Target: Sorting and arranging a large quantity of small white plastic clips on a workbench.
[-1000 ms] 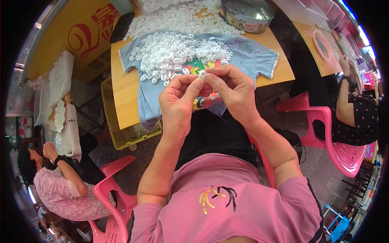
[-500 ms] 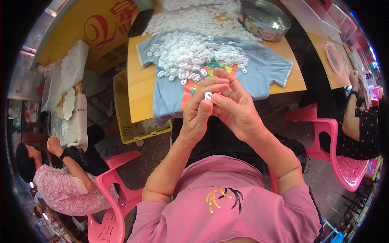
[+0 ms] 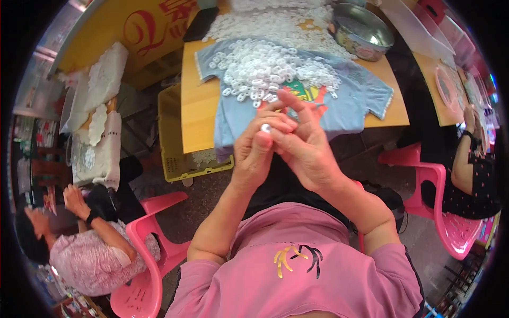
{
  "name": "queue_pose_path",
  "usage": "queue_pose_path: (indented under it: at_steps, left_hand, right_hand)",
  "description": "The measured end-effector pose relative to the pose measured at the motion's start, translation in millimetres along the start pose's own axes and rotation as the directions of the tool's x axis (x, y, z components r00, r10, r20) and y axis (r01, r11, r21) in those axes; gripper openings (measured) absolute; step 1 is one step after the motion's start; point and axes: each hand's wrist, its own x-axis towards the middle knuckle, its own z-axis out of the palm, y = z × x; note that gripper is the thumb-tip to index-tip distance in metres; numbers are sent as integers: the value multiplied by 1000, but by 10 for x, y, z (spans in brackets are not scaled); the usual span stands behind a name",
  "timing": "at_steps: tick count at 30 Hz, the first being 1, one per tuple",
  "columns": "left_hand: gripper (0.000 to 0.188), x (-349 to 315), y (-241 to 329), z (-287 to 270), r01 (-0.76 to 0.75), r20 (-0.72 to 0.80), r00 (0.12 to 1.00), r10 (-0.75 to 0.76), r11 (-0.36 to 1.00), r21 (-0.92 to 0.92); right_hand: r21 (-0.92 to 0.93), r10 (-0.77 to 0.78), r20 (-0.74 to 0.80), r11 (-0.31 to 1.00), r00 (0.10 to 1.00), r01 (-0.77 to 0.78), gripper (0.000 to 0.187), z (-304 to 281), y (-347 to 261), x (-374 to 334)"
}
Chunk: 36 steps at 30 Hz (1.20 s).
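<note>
A small white plastic piece (image 3: 265,128) sits between the thumb and fingers of my left hand (image 3: 253,153), which is closed on it. Against it presses the thumb of my right hand (image 3: 307,153), whose fingers curl in from the other side; its index finger is raised. Just beyond my fingertips rises a heap of white oval plastic pieces (image 3: 260,66), many with two holes. The heap rests on a light blue T-shirt (image 3: 238,124) with a coloured print, spread over the wooden table (image 3: 196,122).
More white pieces (image 3: 265,24) cover the table's far part, beside a round metal tin (image 3: 363,32) and a dark flat object (image 3: 201,24). Below the table's left side is a yellow crate (image 3: 170,153). People sit on pink chairs to the left (image 3: 151,249) and right (image 3: 440,196).
The view has shifted, so the table appears farther right. Both my hands stay together around the piece, which has turned slightly between my fingers. The person on the left has moved their hands.
</note>
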Motion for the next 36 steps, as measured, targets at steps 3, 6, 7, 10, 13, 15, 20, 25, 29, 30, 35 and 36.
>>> queue_pose_path:
  at_steps: [3, 6, 7, 10, 13, 15, 20, 25, 29, 30, 35, 36]
  left_hand:
    - [39, -21, 54, -42, 15, -23, 1000, -16, 999, -52]
    - [40, -10, 62, -93, 39, -14, 999, -40, 997, -62]
    - [40, 4, 54, -105, 41, 12, 999, -40, 999, -35]
    - [43, 22, 199, -251, 85, -93, 993, -74, 990, 116]
    - [35, 133, 562, -620, 43, -236, 971, 29, 956, 291]
    - [34, 164, 713, -921, 75, -351, 933, 84, 906, 416]
    - [52, -145, 560, -2028, 483, -614, 789, 9, 609, 630]
    - [60, -349, 443, -2115, 536, -609, 778, 156, 342, 772]
    - [45, -73, 538, -1327, 304, -410, 876, 255, 369, 878]
    - [40, -15, 489, -1193, 214, -335, 891, 307, 366, 906]
    - [34, 196, 226, -439, 29, -125, 983, 133, 561, 827]
    - [32, 229, 147, -309, 8, -80, 992, 93, 602, 799]
  right_hand:
    - [-30, -37, 44, 999, 998, 38, 64, 44, 63, 49]
    - [-45, -31, 47, 998, 998, 33, 63, 28, 52, 68]
    - [-67, -8, 40, 998, 999, 11, 64, 23, 30, 61]
    - [-97, 65, 82, 994, 994, -57, 61, -34, -76, 43]
    - [-422, 103, 83, 905, 991, -58, 36, -288, -212, 71]
    - [-727, -73, 12, 684, 997, 59, 23, -546, -439, 111]
    - [-976, -460, 135, 92, 878, 198, 17, -1159, -896, 289]
    - [-915, -381, 167, -404, 909, -2, 17, -1303, -856, 356]
    - [-897, -399, 221, -441, 890, 25, 15, -1302, -788, 368]
    - [-912, -388, 197, -409, 900, 24, 14, -1280, -784, 380]
    - [-931, -384, 181, -363, 906, 33, 14, -1285, -759, 378]
    - [-930, -396, 178, -367, 901, 22, 13, -1279, -753, 383]
